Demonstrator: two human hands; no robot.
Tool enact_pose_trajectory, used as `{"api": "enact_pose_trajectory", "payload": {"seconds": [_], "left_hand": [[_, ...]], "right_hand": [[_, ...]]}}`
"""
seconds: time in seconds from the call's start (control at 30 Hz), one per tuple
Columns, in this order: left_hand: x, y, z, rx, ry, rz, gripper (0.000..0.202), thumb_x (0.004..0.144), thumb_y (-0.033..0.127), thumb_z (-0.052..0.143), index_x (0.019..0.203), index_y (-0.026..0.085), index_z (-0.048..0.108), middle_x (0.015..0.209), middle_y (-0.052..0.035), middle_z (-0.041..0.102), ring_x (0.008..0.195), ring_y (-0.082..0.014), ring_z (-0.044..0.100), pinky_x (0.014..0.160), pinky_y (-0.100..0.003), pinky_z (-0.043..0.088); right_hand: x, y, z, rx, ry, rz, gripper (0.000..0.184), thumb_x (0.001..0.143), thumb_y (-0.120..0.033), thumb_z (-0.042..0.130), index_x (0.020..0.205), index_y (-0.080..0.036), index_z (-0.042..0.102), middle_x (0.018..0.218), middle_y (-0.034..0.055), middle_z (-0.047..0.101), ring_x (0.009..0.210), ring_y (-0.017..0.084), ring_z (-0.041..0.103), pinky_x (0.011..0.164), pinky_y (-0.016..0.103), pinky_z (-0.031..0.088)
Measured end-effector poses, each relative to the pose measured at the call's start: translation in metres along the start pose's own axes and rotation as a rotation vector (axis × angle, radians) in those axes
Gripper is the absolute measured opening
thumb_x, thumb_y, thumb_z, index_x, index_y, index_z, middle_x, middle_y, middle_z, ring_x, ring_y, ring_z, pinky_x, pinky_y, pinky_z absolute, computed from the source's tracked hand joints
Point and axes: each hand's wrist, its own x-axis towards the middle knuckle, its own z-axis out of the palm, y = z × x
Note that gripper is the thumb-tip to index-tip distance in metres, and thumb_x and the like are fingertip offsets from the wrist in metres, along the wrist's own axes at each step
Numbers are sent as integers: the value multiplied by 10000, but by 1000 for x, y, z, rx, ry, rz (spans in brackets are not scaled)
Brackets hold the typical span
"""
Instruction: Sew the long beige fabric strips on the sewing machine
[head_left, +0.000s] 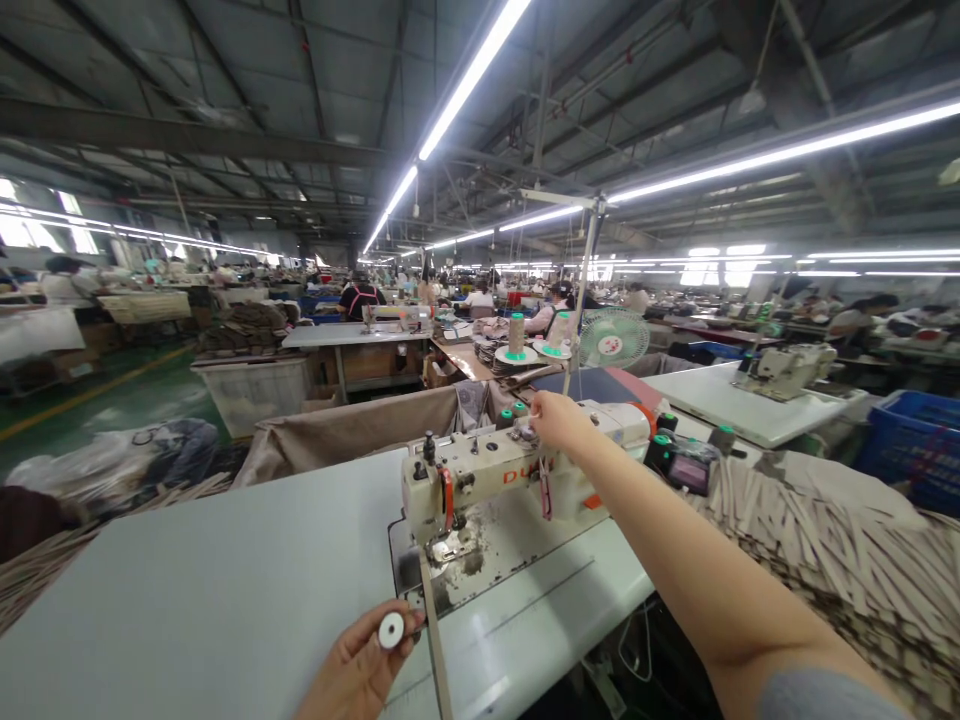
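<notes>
A cream sewing machine (pixel 517 470) with orange lettering stands on a white table (pixel 225 570). My right hand (pixel 559 420) reaches across to the top of the machine, fingers pinched on something small by the thread guides, too small to name. My left hand (pixel 360 665) is low at the table's front edge and holds a small round white bobbin (pixel 391 630) between its fingertips. A narrow beige strip (pixel 435 640) runs from under the needle towards me.
A heap of beige strips (pixel 840 540) lies at the right, a blue crate (pixel 911 440) behind it. Thread cones (pixel 516 338) and a small fan (pixel 613 338) stand beyond the machine. A cloth bin (pixel 352 430) borders the table's far edge. Other workers sit at distant tables.
</notes>
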Motion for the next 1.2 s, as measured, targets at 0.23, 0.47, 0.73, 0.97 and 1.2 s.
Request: {"api": "enact_pose_trajectory", "payload": {"seconds": [0.23,0.47,0.73,0.97,1.2], "left_hand": [[-8,-7,-2,111,-162,-23,528,563,459,971,931,118,806,807,-114,738,765,-211,674,781,-321,550],[-4,-4,8,136,-214,-97,493,670,432,925,1028,116,799,892,-128,732,825,-202,653,828,-322,523],[-9,-2,8,172,-196,-47,488,655,440,931,1009,129,805,897,-123,722,842,-201,639,862,-328,509],[-15,1,19,242,-198,-49,535,574,502,956,945,140,824,848,-126,726,807,-209,624,791,-323,484],[-14,0,17,208,-209,-101,528,602,484,949,959,120,811,852,-127,711,792,-208,626,791,-333,489]], "right_hand": [[-5,29,-16,-43,-128,-60,225,985,-372,649,979,-159,720,1025,50,751,908,194,706,852,383,576],[-8,7,-2,-168,12,-90,289,1020,-354,597,1214,-147,651,1286,114,668,1157,264,649,1010,488,518],[-2,-4,-14,-269,-40,-205,225,978,-350,660,1039,-141,715,1109,83,746,1030,239,699,950,451,538],[-14,-8,-10,-284,50,-266,208,952,-183,570,1061,-148,745,1166,154,757,1118,271,683,952,343,478],[-15,-10,-8,-296,118,-271,306,941,-115,491,1142,-83,719,1232,241,713,1186,324,640,982,389,432]]}}
